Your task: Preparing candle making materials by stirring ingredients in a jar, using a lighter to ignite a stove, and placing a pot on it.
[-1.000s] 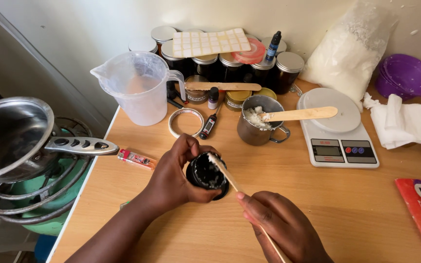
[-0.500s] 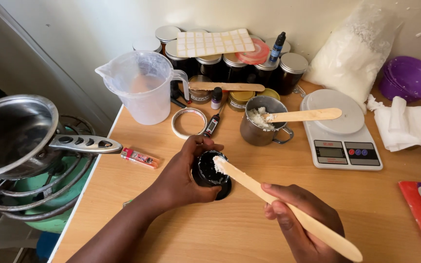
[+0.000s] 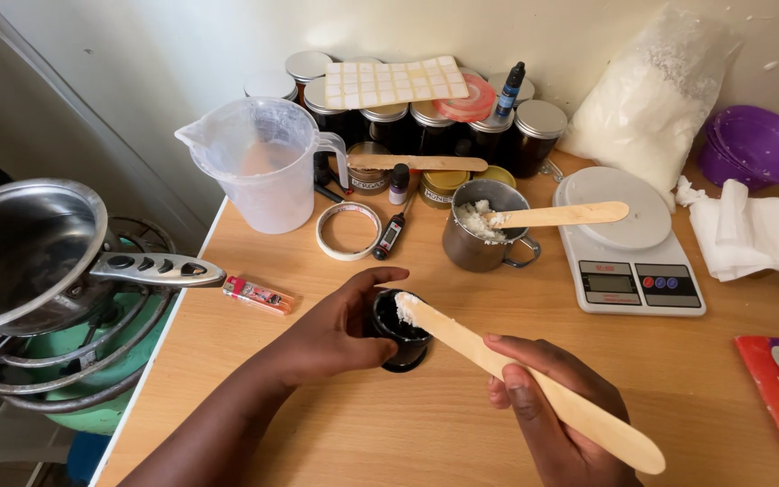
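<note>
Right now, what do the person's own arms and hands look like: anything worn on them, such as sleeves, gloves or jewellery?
Both are bare. The left hand has no glove and no visible ring, and its forearm shows no sleeve, watch or band down to the frame edge. The right hand is likewise ungloved, with no visible ring; its wrist is cut off by the bottom of the picture, so anything worn there cannot be seen.

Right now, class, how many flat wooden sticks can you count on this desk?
3. One stick is in the right hand, its tip at the dark jar; one rests in the metal cup; one lies across tins behind. Others may be hidden.
</note>
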